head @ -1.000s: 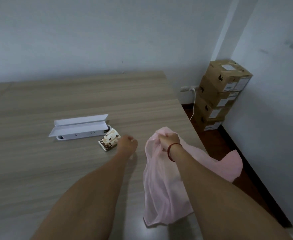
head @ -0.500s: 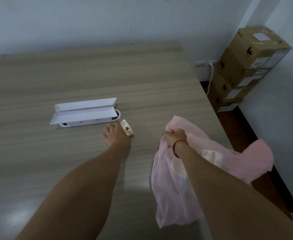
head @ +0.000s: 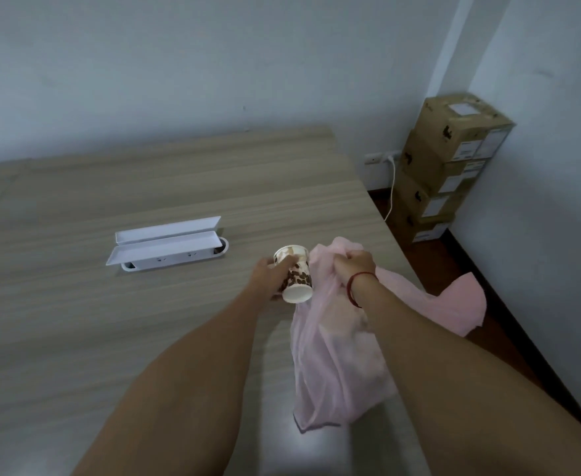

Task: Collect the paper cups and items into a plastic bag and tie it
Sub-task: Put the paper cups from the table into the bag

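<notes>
My left hand point(head: 267, 276) grips a white paper cup point(head: 296, 276) with a brown pattern, lifted off the table and tilted, right beside the bag's mouth. A thin pink plastic bag point(head: 333, 359) hangs over the table's right side, its top bunched in my right hand point(head: 352, 266), which wears a red string bracelet. Pale shapes show faintly through the bag's film; what they are I cannot tell.
A white power-socket box point(head: 168, 247) with its lid flipped open sits in the wooden table point(head: 110, 338) to the left of my hands. Stacked cardboard boxes point(head: 450, 166) stand in the room's corner beyond the table's right edge, by a wall socket with a white cable.
My left hand reached the cup lying by the socket box, took hold of it, and carried it right to the bag. My right hand kept holding the bag's top.
</notes>
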`<action>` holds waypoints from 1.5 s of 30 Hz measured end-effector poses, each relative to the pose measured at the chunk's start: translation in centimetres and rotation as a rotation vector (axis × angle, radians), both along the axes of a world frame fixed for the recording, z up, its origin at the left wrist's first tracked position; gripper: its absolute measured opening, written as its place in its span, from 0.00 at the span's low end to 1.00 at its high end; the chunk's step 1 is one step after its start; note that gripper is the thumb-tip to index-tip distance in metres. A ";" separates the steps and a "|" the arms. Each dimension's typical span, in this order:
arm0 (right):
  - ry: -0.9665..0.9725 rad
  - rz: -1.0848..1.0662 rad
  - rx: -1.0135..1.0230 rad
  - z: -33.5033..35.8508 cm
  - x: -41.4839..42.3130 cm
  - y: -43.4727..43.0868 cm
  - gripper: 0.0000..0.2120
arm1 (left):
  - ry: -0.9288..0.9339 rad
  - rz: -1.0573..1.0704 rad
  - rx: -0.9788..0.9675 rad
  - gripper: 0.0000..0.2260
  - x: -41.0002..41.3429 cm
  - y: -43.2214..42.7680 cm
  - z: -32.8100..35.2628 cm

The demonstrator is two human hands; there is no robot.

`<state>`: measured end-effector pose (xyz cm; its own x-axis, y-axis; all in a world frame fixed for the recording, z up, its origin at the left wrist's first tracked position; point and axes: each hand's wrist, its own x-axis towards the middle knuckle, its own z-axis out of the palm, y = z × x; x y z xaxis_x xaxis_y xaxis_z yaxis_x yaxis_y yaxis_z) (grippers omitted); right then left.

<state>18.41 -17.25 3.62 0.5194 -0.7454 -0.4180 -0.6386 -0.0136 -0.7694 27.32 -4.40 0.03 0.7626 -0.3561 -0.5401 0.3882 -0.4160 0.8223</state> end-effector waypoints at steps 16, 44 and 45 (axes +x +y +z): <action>-0.200 -0.279 -0.002 7.0 -7.3 -1.9 0.15 | 0.207 -0.318 -0.185 0.18 -10.7 -4.5 4.5; -0.034 -0.156 0.073 2.0 -1.3 -3.2 0.06 | 0.018 -0.250 0.404 0.18 -5.6 -3.2 -6.3; -0.045 -0.123 0.083 2.0 -1.1 -3.3 0.10 | 0.030 -0.267 0.413 0.23 -5.8 -3.2 -6.8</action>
<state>17.28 -20.50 5.57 0.4460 -0.7681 -0.4594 -0.5966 0.1275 -0.7923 21.57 -7.64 -6.74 0.6558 -0.2889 -0.6975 0.2443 -0.7930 0.5582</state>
